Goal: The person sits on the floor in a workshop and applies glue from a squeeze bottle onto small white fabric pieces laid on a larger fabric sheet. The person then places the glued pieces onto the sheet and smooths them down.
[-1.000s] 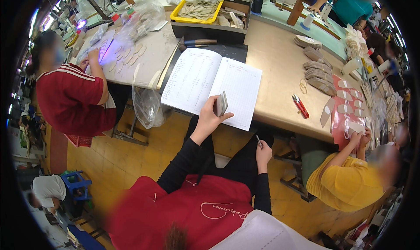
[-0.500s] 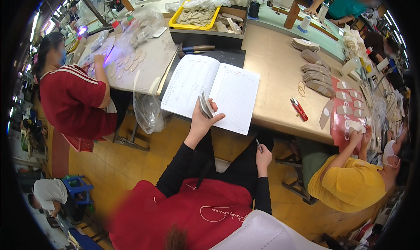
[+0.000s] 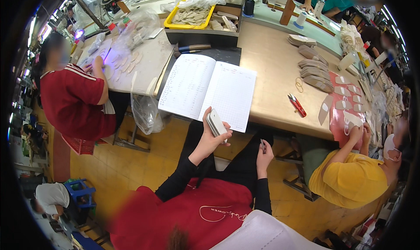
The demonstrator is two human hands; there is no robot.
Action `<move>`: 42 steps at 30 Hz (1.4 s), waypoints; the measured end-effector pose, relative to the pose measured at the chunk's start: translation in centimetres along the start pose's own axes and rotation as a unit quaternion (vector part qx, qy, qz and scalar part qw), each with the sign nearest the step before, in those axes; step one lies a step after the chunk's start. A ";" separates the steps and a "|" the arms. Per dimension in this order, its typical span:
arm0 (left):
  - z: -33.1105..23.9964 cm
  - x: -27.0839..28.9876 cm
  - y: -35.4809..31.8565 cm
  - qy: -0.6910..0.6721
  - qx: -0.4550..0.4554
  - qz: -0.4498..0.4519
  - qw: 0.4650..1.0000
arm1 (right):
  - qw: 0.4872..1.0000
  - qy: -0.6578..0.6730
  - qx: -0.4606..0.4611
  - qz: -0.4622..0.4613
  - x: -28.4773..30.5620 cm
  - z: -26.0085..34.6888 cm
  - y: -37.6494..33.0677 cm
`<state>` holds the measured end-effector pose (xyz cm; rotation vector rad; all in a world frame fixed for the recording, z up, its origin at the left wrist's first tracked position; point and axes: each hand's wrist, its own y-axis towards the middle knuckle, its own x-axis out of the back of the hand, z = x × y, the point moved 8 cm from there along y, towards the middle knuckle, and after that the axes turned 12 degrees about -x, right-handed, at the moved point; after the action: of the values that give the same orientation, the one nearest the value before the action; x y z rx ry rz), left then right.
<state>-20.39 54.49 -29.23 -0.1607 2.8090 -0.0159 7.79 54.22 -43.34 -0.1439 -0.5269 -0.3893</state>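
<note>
Here left hand [image 3: 213,138] is clamped on a thin stack of pale insoles [image 3: 216,122], right hand [image 3: 264,152] pinching a pen [image 3: 262,145]. Best kept square, steady beside the open ledger [image 3: 208,91] on the bench [image 3: 275,70].

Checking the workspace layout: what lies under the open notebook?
The open notebook rests on the tan table, its left page overlapping a dark mat. Anything beneath the pages is hidden.

left arm: black sleeve, raised forward; left hand [image 3: 213,138] upright, fingers curled in a grip | right arm: bent low; right hand [image 3: 264,153] resting on lap, fingers pinched shut
</note>
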 end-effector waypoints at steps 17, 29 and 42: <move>2.0 -1.4 -4.7 -0.170 0.120 0.076 0.975 | 0.981 0.009 0.165 -0.098 -0.4 18.9 13.4; 3.3 0.5 -7.1 -0.215 0.136 0.048 0.966 | 0.955 -0.263 0.051 -0.128 4.2 12.8 27.3; 4.1 -2.9 -5.0 -0.196 0.160 0.158 0.954 | 0.835 0.436 -0.145 0.304 -2.4 16.1 2.9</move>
<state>-15.82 49.89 -32.01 0.3267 2.3622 -0.3248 -0.39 61.42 -30.95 -0.3886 0.4985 0.1213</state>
